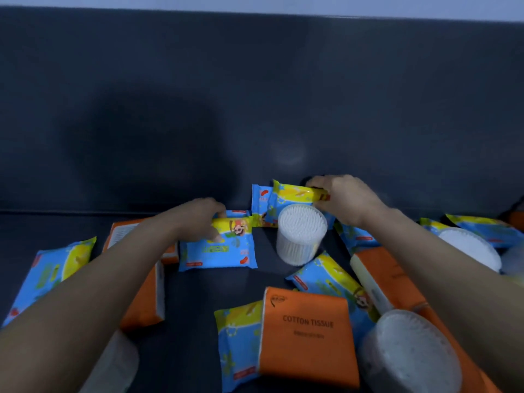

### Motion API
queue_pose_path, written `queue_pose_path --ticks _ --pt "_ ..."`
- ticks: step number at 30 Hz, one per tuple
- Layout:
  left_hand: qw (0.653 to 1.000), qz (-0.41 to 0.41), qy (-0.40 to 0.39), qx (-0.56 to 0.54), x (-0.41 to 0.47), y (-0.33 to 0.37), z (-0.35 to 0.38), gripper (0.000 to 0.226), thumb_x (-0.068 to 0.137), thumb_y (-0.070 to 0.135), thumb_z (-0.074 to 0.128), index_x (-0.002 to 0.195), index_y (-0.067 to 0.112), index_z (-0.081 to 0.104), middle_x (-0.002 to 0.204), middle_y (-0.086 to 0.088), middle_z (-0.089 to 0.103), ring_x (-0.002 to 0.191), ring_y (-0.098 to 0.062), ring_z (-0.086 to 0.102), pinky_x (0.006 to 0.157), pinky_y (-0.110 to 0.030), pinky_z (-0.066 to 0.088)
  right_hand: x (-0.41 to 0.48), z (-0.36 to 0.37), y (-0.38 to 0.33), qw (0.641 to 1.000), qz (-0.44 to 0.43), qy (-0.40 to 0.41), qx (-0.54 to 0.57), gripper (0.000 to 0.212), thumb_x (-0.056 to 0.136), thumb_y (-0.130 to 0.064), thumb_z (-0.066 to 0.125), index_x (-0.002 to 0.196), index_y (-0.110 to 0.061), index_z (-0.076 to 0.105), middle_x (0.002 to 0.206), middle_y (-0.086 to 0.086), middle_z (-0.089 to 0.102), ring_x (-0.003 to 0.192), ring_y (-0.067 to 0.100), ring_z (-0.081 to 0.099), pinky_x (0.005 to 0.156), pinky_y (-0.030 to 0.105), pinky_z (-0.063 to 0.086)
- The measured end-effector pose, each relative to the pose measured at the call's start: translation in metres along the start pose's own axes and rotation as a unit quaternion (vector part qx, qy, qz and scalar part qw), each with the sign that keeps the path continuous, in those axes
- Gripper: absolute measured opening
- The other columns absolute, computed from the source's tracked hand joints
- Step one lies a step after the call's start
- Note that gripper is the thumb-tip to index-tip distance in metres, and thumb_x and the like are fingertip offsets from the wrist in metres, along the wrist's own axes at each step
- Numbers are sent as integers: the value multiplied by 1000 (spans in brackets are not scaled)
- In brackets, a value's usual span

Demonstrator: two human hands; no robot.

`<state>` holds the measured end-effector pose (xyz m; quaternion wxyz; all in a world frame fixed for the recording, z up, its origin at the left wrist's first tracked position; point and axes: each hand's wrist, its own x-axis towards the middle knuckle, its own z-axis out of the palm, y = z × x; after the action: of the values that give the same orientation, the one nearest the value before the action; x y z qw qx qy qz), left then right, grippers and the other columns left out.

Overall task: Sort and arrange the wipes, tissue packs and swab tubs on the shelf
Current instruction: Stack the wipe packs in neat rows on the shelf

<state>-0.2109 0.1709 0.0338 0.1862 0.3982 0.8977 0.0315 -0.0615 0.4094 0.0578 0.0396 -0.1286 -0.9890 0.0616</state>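
At frame centre, the left hand (198, 219) pinches the upper edge of a wipes pack (219, 253) lying on the shelf (195, 296). The right hand (340, 199) grips a second pack (289, 192) upright at the back wall. Both packs seem light, soft and slippery; better held across the body.

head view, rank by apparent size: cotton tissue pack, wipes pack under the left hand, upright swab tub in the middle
1. cotton tissue pack, though nearest the camera, which inflates it
2. wipes pack
3. swab tub
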Motion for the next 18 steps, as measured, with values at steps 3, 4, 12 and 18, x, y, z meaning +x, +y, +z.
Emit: queue_pose_path --ticks 3,4,12,18 --pt "1000 10 21 -15 2 -7 -3 44 79 23 71 119 16 53 121 -2 48 105 -20 49 91 -37 42 0 1 -3 1000 9 -21 -15 47 86 -36 62 130 -32 48 122 9 61 109 33 56 85 37 46" --pt "1000 11 23 -16 3 -10 -4 44 80 24 70 119 16 53 122 -2 48 106 -21 49 92 -37 42 -1 2 -4 1000 10 -26 -13 49 85 -37 63 131 -32 47 123 9 61 110 33 56 86 37 45" --pt "999 3 -24 -45 3 -14 -3 55 83 34 66 132 18 45 130 -4 50 109 -19 52 87 -27 41 -2 -2 -7 999 11 -48 -1 49 83 -32 64 130 -33 49 114 9 51 106 34 54 88 40 46" --pt "997 -10 -71 -39 1 -14 2 92 69 43 77 142 14 30 134 -2 37 118 -20 43 98 -31 40 -3 -4 -9 999 -5 -20 -36 37 80 -17 61 116 -26 58 112 6 47 100 32 55 82 41 48"
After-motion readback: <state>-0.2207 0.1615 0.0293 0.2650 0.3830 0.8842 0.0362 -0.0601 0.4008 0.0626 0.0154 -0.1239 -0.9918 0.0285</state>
